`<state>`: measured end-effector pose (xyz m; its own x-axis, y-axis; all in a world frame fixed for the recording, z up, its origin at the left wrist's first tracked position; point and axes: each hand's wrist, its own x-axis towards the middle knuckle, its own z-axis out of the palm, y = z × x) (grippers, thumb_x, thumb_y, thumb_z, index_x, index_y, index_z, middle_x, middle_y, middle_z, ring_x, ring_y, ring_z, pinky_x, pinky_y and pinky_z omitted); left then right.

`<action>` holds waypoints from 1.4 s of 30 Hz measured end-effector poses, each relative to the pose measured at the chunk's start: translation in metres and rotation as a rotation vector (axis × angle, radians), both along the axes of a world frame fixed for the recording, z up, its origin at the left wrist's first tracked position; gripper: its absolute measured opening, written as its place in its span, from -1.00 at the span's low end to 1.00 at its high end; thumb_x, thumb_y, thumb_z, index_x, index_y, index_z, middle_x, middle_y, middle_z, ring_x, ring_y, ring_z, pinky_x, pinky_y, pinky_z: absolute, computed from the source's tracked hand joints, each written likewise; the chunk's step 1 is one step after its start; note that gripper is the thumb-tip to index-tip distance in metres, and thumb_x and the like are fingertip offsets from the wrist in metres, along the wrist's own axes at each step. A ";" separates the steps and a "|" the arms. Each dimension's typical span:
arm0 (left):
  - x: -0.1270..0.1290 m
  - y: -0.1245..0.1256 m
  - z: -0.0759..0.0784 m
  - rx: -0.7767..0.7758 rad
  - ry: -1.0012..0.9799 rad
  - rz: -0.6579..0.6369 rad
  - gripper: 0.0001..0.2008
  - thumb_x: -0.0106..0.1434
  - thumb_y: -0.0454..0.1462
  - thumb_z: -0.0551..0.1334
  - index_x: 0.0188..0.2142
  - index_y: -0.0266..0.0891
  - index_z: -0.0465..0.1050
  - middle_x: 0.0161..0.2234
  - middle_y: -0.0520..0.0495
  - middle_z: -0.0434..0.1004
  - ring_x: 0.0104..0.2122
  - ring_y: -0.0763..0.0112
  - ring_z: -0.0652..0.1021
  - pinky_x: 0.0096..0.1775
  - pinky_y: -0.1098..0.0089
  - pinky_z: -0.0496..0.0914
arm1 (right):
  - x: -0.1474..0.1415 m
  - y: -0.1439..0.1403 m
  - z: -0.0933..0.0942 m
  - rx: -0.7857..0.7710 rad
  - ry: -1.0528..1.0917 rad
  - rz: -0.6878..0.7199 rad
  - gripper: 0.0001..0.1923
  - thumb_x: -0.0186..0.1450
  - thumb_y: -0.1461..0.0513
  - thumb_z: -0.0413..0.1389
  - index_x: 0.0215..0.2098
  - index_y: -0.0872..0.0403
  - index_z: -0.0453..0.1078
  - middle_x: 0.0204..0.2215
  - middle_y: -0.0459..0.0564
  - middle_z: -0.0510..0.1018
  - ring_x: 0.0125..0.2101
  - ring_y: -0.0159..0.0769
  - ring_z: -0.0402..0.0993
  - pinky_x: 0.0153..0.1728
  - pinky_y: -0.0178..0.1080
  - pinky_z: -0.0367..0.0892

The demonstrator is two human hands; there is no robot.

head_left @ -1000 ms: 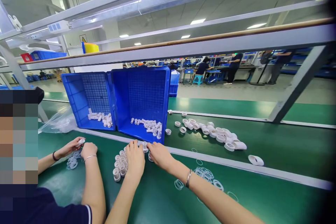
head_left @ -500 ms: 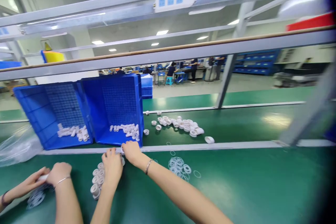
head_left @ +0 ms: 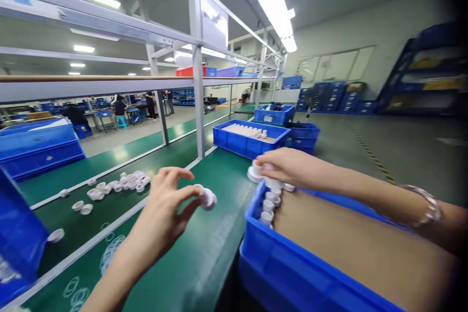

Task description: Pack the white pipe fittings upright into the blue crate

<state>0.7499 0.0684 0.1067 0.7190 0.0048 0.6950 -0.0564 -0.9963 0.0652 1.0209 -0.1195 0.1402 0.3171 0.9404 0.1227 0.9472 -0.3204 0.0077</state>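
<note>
Left hand (head_left: 166, 202) pinches a white plastic fitting (head_left: 208, 199) above the bench (head_left: 190, 263); right hand (head_left: 287, 165) pinches another by the bench's right edge.

Your fittings (head_left: 209, 200) look smooth plastic, the tabletop (head_left: 190, 263) glossy, the bin (head_left: 281, 263) shiny plastic with matt, cardboard-like lining (head_left: 340, 234), your bracelet (head_left: 430, 204) polished metal.
</note>
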 end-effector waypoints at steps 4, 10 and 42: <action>0.097 -0.050 0.001 0.034 0.225 -0.179 -0.87 0.37 -0.22 0.19 -0.25 -0.07 0.54 -0.10 -0.03 0.34 -0.05 0.29 0.27 -0.03 0.21 0.18 | 0.075 -0.066 -0.060 -0.177 0.078 -0.315 -0.79 0.40 0.23 -0.03 -0.18 0.06 0.44 -0.21 -0.02 0.52 -0.20 -0.20 0.43 -0.31 -0.26 0.10; 0.181 -0.086 -0.020 0.146 0.425 -0.258 -0.91 0.32 -0.24 0.24 -0.28 -0.11 0.54 -0.11 -0.01 0.35 -0.08 0.28 0.28 -0.05 0.21 0.15 | 0.120 -0.077 -0.121 -0.058 0.157 -0.291 -0.85 0.37 0.35 -0.07 -0.22 0.16 0.34 -0.23 0.06 0.51 -0.22 -0.22 0.43 -0.28 -0.28 0.13; 0.201 -0.079 -0.055 0.022 0.387 -0.312 -0.77 0.35 -0.15 0.18 -0.09 -0.20 0.46 -0.03 -0.08 0.34 -0.04 0.26 0.31 -0.03 0.21 0.20 | 0.139 -0.091 -0.184 0.293 0.951 -0.616 -0.48 0.25 -0.17 0.02 -0.29 0.14 0.22 -0.44 0.06 0.38 -0.55 -0.38 0.31 -0.54 -0.30 0.24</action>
